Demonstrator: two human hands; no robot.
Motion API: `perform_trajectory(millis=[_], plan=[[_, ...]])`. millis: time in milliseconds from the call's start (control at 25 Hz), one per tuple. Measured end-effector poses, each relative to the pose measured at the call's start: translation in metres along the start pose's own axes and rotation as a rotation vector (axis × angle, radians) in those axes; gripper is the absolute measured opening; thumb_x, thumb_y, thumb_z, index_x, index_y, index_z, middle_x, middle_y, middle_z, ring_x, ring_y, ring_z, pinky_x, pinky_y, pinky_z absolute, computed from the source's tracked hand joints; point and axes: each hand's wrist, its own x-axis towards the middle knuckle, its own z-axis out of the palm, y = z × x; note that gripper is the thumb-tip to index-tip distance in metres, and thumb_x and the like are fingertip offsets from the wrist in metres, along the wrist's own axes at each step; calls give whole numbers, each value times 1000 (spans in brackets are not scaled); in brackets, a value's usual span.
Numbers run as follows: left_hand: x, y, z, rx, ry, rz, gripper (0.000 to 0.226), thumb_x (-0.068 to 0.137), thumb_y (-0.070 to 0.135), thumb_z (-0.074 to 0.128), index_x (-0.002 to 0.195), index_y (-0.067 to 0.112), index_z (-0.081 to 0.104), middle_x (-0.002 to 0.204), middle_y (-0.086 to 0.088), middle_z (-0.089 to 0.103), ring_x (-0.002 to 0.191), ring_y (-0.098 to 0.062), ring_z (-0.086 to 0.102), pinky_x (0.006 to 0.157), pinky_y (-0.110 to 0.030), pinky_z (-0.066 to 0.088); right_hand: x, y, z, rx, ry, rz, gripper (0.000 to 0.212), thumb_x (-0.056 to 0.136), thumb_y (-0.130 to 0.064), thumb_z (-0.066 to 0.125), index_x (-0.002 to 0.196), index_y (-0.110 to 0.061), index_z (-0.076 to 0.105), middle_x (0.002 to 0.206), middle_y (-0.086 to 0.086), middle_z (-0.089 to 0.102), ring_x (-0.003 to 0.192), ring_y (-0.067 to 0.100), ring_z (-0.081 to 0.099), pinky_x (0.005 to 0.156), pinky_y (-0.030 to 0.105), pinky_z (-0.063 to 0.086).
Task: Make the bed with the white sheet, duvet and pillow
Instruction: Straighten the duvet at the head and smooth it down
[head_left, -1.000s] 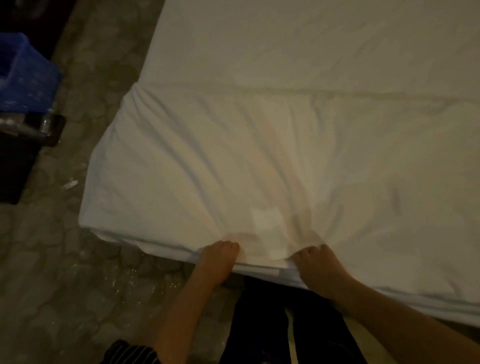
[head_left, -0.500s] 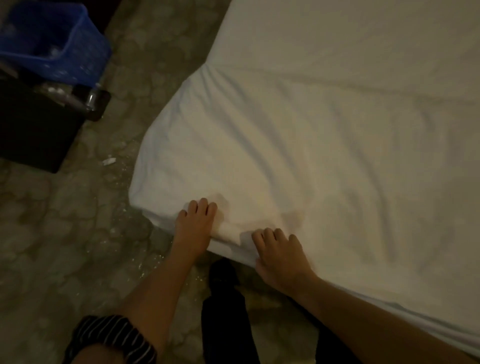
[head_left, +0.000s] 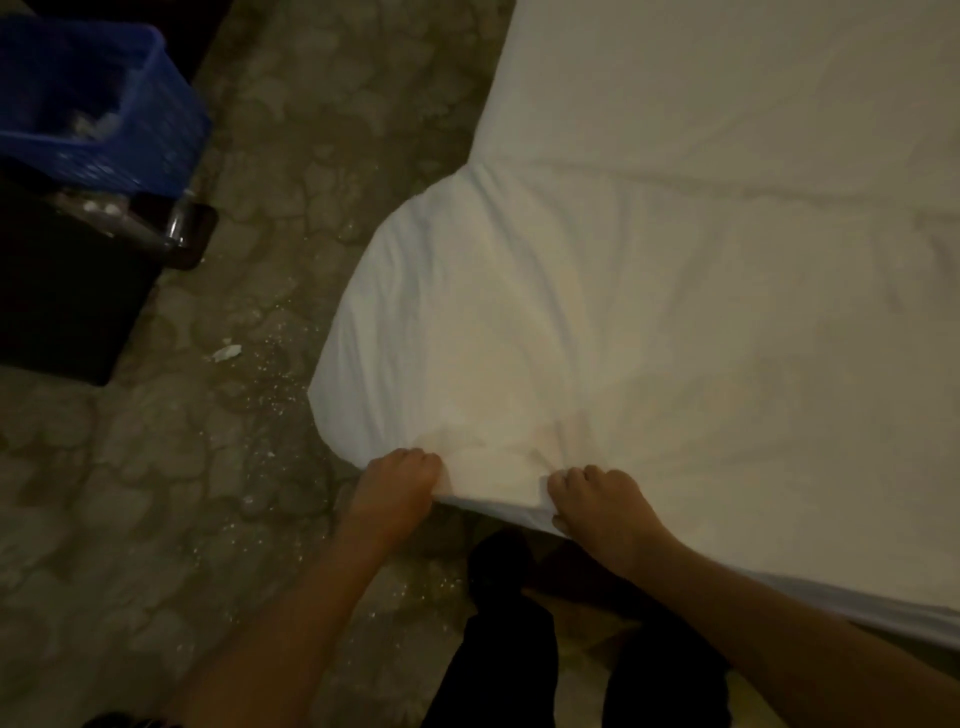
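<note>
Though dim, L-hand (head_left: 397, 486), R-hand (head_left: 602, 506) on sheet (head_left: 571, 338).

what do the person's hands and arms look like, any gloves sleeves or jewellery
Both are bare: the left hand and right hand have no gloves, and no ring, watch or bracelet shows in this dim light. The left forearm and right forearm are uncovered as far as the frame shows. A dark sliver of sleeve sits at the bottom edge by the left arm; its pattern cannot be told.
</note>
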Motion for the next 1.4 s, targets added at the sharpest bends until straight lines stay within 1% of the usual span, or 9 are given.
perform_trajectory(millis=[80, 280, 400, 520, 720, 880, 1040, 1200, 1400], plan=[[-18, 5, 13, 6, -31, -5, 39, 35, 12, 92, 56, 17, 59, 53, 2, 57, 43, -10, 54, 36, -19, 40, -12, -7, 1, 38, -51, -16, 51, 23, -39, 90, 62, -15, 68, 52, 0, 56, 38, 15, 51, 35, 17, 29], [4, 17, 53, -152, -150, -237, 21, 92, 9, 52, 111, 8, 59, 114, -10, 59, 108, -26, 56, 82, -35, 47, -5, -11, 36, 83, -70, 80, 59, 14, -28, 87, 69, -16, 69, 53, 1, 56, 42, 18, 55, 37, 18, 35], [1, 9, 48, -105, -55, -92, 25, 83, 19, 50, 102, 8, 61, 99, -6, 63, 90, -27, 63, 65, -34, 48, -8, -7, 40, 130, -32, 72, 53, 37, -43, 85, 82, -18, 69, 64, -2, 61, 51, 19, 60, 40, 22, 41], [-9, 13, 40, -173, 140, -17, 27, 73, 38, 44, 73, 16, 59, 64, 3, 59, 54, -17, 58, 41, -26, 42, -14, -1, 33, 138, 27, 107, 41, 73, -57, 52, 85, -19, 65, 72, -3, 64, 60, 18, 63, 45, 24, 45], [6, 9, 38, -419, 79, -707, 22, 99, 31, 37, 90, 14, 48, 87, -7, 60, 75, -22, 57, 74, -40, 52, -19, 8, 29, 60, 48, 209, 31, 63, -38, 81, 77, -14, 67, 68, 2, 64, 56, 23, 62, 44, 28, 46], [11, 9, 41, -310, 36, -756, 33, 100, 36, 32, 101, 10, 53, 94, -8, 61, 81, -25, 59, 76, -39, 51, -14, -9, 29, 62, 100, 138, 28, 79, -36, 52, 80, -12, 65, 69, 5, 63, 57, 25, 58, 46, 29, 45], [-1, -7, 47, -316, 142, -832, 36, 96, 42, 38, 102, 9, 50, 97, -10, 56, 84, -27, 57, 71, -40, 52, 28, -45, 17, 72, 14, 4, 48, 60, -51, 75, 87, -13, 64, 76, 7, 61, 63, 26, 58, 51, 33, 43], [3, -38, 74, -693, 170, -1186, 60, 92, 56, 41, 125, 5, 45, 119, -17, 55, 102, -33, 57, 86, -43, 50, 72, -83, 17, 5, -122, -54, 60, 47, -50, 79, 88, -12, 60, 80, 10, 57, 67, 29, 53, 54, 34, 41], [21, -103, 84, -1818, 52, -1532, 60, 93, 47, 51, 133, 2, 44, 128, -17, 55, 108, -32, 57, 91, -42, 50, 107, -106, 37, -161, -174, -145, 37, 48, -24, 82, 77, -7, 67, 65, 12, 59, 51, 28, 54, 46, 28, 43]])
